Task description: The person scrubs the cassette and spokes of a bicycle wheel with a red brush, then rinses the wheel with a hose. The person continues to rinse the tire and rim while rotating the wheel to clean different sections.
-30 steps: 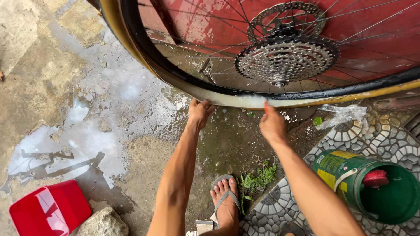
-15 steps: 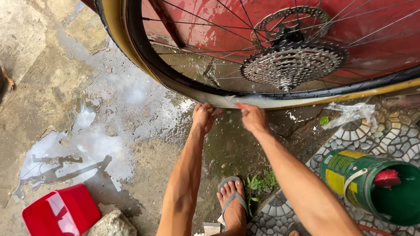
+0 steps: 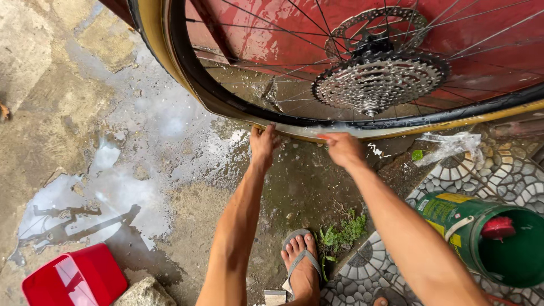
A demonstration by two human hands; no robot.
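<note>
A bicycle wheel (image 3: 187,85) with a tan-walled tyre, black rim and silver cog cassette (image 3: 378,82) fills the top of the view. My left hand (image 3: 262,144) grips the lower edge of the tyre, fingers curled over it. Just to the right, my right hand (image 3: 343,148) presses on the same soapy white stretch of the tyre (image 3: 300,131). Both forearms reach up from the bottom of the view. My foot in a grey sandal (image 3: 300,263) stands on the wet ground below.
A green bucket (image 3: 493,249) with a red object inside lies at the right on patterned tiles. A red container (image 3: 73,277) and a stone (image 3: 144,293) sit at the bottom left. Puddles cover the concrete; a clear plastic scrap (image 3: 450,144) lies by the wheel.
Both hands have slid left along the bottom of the tyre, and the right hand has closed in toward the left. The view has shifted slightly.
</note>
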